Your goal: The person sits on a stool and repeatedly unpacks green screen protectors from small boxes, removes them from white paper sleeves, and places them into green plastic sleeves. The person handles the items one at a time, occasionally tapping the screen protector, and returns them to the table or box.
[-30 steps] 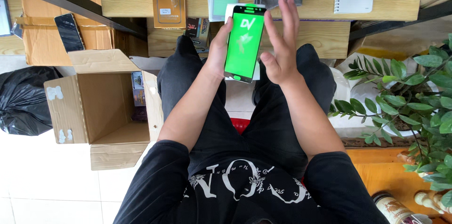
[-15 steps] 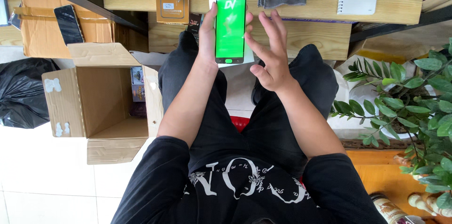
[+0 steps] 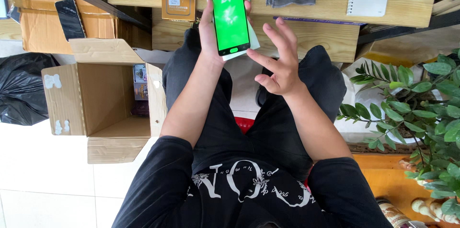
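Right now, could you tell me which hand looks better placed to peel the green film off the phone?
The right hand, probably. It is empty, with its fingers spread beside the phone and the index fingertip close to the lower edge. The left hand is wrapped around the phone, holding it up.

Both my arms reach forward, elbows bent.
My left hand [image 3: 211,31] is raised and curled in a grip; my right hand [image 3: 280,62] hovers lower, fingers spread, apparently touching nothing.
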